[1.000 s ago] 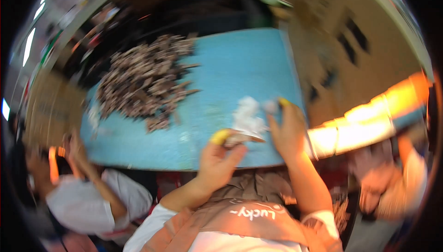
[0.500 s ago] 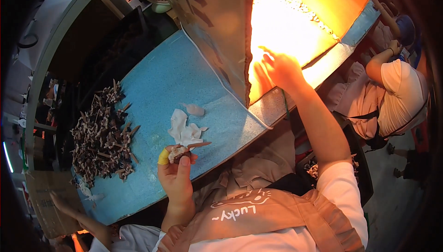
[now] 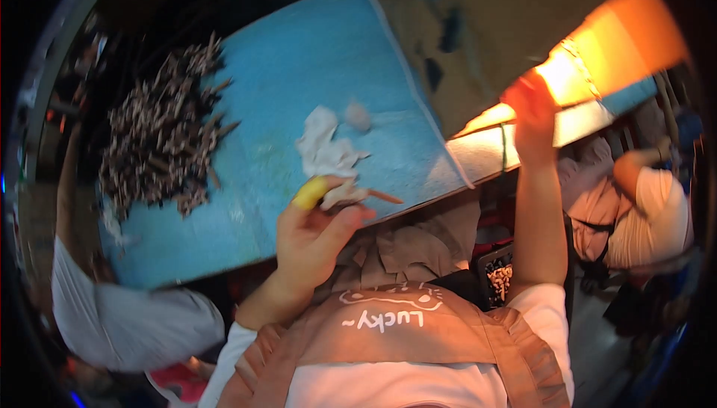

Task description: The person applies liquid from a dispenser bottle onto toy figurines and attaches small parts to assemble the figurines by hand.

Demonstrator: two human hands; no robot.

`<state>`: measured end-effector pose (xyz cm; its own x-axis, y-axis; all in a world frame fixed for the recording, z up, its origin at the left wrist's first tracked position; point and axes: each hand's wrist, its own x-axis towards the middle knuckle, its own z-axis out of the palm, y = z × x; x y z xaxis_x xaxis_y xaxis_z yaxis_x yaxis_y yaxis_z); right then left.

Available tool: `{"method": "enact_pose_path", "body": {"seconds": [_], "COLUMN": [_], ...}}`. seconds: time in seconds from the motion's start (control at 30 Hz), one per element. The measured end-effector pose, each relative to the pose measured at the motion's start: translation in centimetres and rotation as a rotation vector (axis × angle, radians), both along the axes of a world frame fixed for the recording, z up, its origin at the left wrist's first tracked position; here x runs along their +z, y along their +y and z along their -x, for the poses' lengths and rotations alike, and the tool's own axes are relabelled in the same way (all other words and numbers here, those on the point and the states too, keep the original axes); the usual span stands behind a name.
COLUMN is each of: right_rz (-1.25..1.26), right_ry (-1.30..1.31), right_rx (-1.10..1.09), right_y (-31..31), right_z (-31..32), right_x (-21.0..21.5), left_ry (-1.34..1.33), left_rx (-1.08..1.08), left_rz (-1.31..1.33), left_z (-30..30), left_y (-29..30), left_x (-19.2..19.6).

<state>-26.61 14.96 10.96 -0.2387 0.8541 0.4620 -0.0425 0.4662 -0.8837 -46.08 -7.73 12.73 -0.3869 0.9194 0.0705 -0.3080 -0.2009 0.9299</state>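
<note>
My left hand (image 3: 308,240), a yellow covering on one finger, pinches a small pale, lumpy piece (image 3: 342,196) with a thin brown stick-like part jutting right. It is over the near edge of the blue tabletop (image 3: 291,57). A crumpled white tissue (image 3: 321,143) lies just beyond it, beside a small pale lump (image 3: 358,116). My right hand (image 3: 533,105) is at the opening of a brightly lit cardboard enclosure (image 3: 455,27), partly lost in orange glare and motion blur; whether its fingers hold anything is unclear.
A heap of small brown-and-pale pieces with stick-like parts (image 3: 160,135) covers the table's left side. A dark tray of small pieces (image 3: 499,277) sits below the table edge on the right. Another person's sleeve (image 3: 134,318) is at left; a seated person (image 3: 635,214) is at right.
The view has swung, shifting the scene. My right hand has drawn back from deep in the lit enclosure toward its near edge. My left hand still holds the lumpy piece.
</note>
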Motion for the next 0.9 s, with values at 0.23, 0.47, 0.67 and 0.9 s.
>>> {"method": "enact_pose_path", "body": {"seconds": [0.23, 0.47, 0.67, 0.9], "right_rz": [0.281, -0.291, -0.501, -0.364], "right_ry": [0.221, -0.083, -0.270, -0.214], "right_rx": [0.299, 0.318, 0.289, 0.334], "right_y": [-13.1, -12.1, -12.9, -12.1], "right_z": [2.2, 4.6, 5.2, 5.1], "right_x": [3.0, 4.2, 4.1, 3.5], "left_ry": [-0.005, 0.492, 0.575, 0.586], "left_rx": [-0.172, -0.067, -0.088, -0.067], "left_rz": [-0.008, -0.125, -0.050, -0.063], "left_z": [-0.3, -0.3, 0.2, 0.2], "left_y": [1.4, 1.3, 0.6, 0.5], "left_x": [-0.3, -0.7, -0.3, -0.4]}}
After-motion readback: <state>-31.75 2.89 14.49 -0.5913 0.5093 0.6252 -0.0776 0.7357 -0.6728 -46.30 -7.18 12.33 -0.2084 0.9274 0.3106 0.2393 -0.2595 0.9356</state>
